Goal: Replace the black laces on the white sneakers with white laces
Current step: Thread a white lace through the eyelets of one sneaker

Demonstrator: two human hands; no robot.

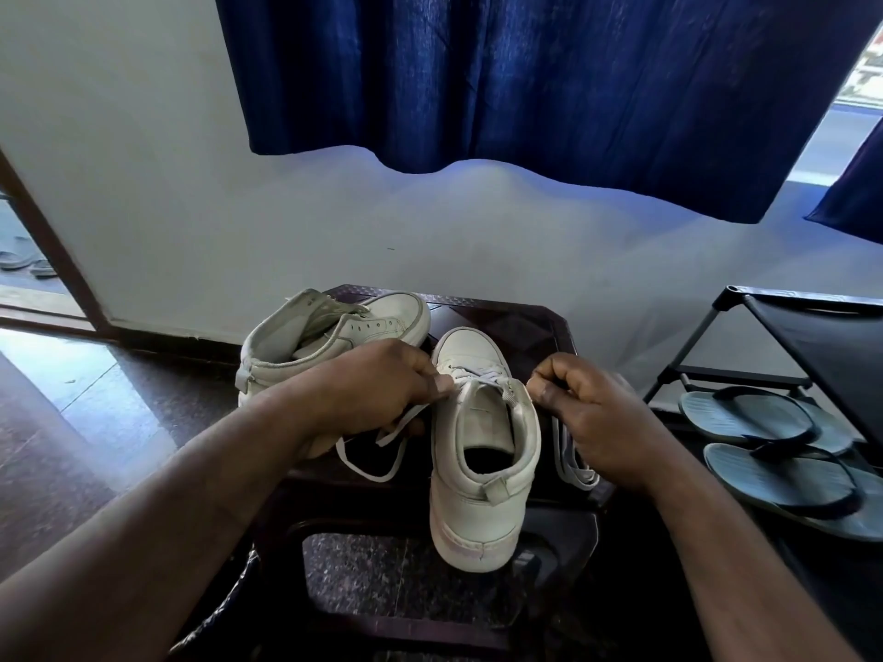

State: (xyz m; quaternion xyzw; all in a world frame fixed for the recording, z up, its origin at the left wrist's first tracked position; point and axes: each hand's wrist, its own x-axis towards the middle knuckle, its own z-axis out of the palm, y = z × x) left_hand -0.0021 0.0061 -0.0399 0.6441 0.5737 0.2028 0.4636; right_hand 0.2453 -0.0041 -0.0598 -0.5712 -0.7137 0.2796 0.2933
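Note:
A white sneaker (482, 470) stands on a dark stool (521, 322), heel toward me, with a white lace (470, 375) threaded across its front eyelets. My left hand (377, 389) pinches the lace's left end beside the tongue; the slack loops down at the sneaker's left. My right hand (587, 413) pinches the right end, whose folded slack hangs at the sneaker's right side. A second white sneaker (329, 346) without laces lies tilted at the back left of the stool. No black laces are in view.
A black shoe rack (812, 336) stands at the right with a pair of grey flip-flops (774, 446) below it. A blue curtain (525, 88) hangs on the wall behind. A doorway (28, 260) opens at the far left.

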